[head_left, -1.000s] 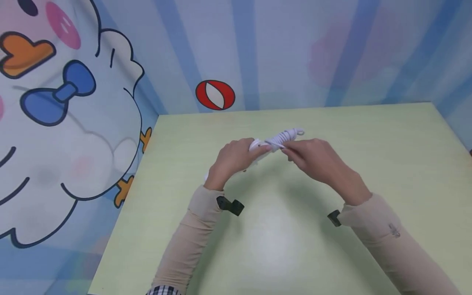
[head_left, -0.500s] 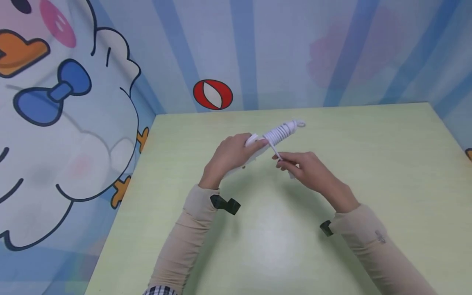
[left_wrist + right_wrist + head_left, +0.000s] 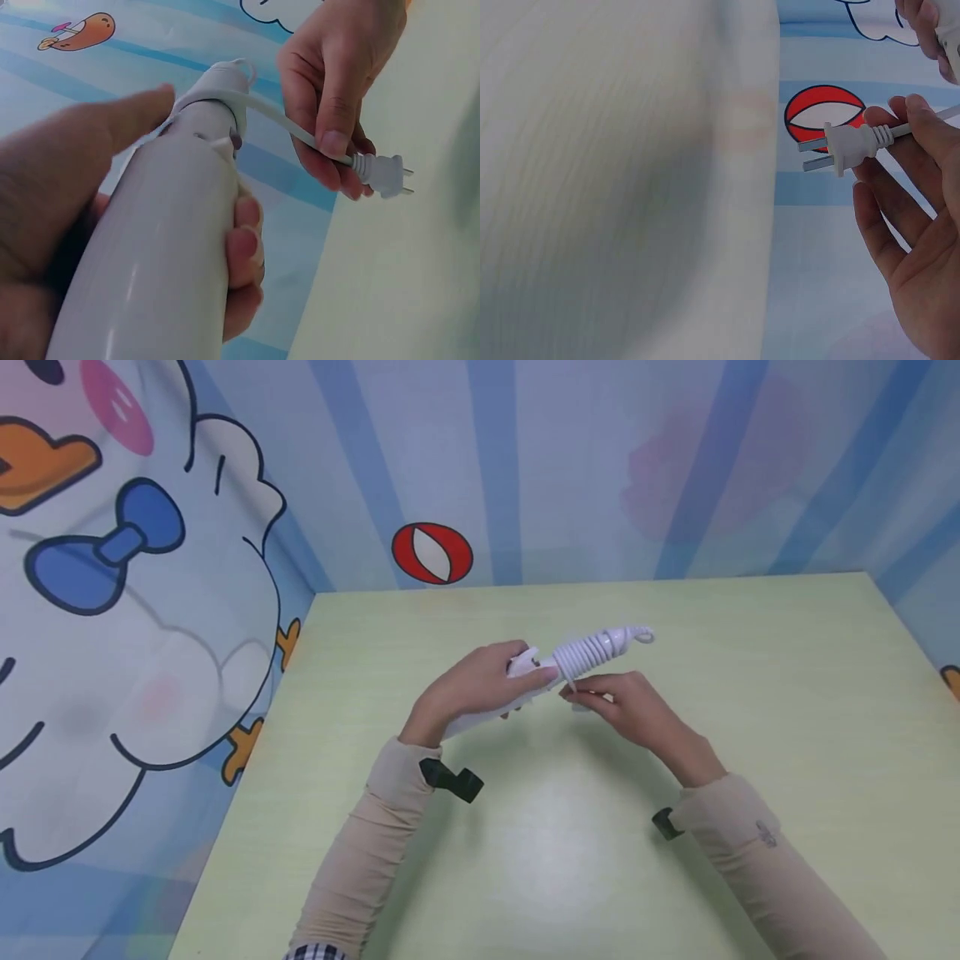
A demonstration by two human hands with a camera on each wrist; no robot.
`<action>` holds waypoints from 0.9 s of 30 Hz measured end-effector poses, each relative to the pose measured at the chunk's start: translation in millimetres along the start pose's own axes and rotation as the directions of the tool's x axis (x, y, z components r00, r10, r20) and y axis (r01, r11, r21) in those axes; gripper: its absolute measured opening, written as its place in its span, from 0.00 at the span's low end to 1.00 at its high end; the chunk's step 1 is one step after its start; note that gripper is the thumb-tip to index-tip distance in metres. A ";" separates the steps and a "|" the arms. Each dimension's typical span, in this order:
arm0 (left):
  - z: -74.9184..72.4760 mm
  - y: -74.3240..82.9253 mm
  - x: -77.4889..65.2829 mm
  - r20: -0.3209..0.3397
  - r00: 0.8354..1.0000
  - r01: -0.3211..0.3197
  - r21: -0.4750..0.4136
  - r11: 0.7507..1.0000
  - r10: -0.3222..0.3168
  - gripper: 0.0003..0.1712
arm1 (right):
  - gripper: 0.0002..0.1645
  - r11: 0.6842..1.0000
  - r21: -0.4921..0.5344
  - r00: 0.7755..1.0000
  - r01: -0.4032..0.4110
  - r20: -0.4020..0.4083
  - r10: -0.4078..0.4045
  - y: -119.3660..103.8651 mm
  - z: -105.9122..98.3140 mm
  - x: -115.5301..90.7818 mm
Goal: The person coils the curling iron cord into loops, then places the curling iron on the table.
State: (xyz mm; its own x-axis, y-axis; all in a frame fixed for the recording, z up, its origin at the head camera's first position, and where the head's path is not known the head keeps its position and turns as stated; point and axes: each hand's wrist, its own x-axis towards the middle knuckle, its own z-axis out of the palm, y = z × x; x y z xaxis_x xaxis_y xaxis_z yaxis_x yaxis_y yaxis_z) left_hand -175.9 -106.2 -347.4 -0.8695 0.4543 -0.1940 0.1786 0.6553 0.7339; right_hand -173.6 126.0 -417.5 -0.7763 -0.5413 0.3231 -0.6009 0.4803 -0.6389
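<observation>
My left hand (image 3: 483, 685) grips a long, smooth white corded appliance (image 3: 157, 225), its thumb along the upper side and its fingers curled underneath. The appliance slants up to the right above the table. Its power cord (image 3: 585, 656) is wound in several turns around the narrow far end, where a small loop sticks out. Just below those turns, my right hand (image 3: 637, 714) pinches the cord's loose end between thumb and fingers. The white two-pin plug (image 3: 847, 146) juts out past the fingertips, pins pointing away from the hand. The exact kind of appliance I cannot tell.
A pale yellow-green table (image 3: 750, 693) lies beneath both hands. Behind it stands a blue striped wall (image 3: 585, 468) with a printed red and white ball (image 3: 432, 553). A large cartoon bird (image 3: 150, 635) is printed along the left side.
My right hand has moved from beside the wound cord to below it, drawing the loose end down. The appliance rose a little, then dipped and shifted right in my left hand.
</observation>
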 end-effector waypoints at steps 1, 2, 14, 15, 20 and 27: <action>1.0 -0.4 -0.1 0.014 1.000 -0.014 0.010 1.000 0.014 0.25 | 0.11 1.000 -0.003 1.000 -0.005 -0.008 0.005 2.3 0.3 -0.4; 1.9 -1.0 -0.2 0.029 0.999 -0.031 0.014 0.999 0.031 0.24 | 0.11 1.000 -0.006 1.000 -0.007 -0.016 0.007 4.7 0.6 -0.7; 8.6 -12.5 0.8 0.134 0.964 -0.229 -0.009 0.973 0.229 0.18 | 0.08 0.983 -0.030 0.983 -0.182 0.021 0.183 11.8 -11.5 0.4; 8.4 -13.4 0.4 0.144 0.963 -0.230 -0.006 0.973 0.229 0.19 | 0.07 0.983 -0.089 0.986 -0.158 0.043 0.162 9.7 -14.3 1.1; 7.2 -16.4 -0.7 0.208 0.949 -0.250 0.037 0.968 0.237 0.19 | 0.09 0.983 -0.129 0.990 0.130 0.074 -0.122 8.8 -26.8 5.3; 13.2 -18.5 1.0 0.249 0.943 -0.267 0.172 0.948 0.220 0.21 | 0.06 0.964 -0.164 0.967 0.208 0.182 -0.178 17.7 -33.5 15.6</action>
State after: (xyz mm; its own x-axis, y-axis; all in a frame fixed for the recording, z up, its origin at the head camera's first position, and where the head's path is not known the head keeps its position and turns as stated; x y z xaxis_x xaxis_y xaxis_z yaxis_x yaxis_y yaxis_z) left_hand -174.0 -109.9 -369.7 -0.6659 0.7231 -0.1836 0.4805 0.6039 0.6360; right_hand -202.8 149.2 -400.4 -0.6093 -0.7345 0.2987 -0.7721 0.4638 -0.4345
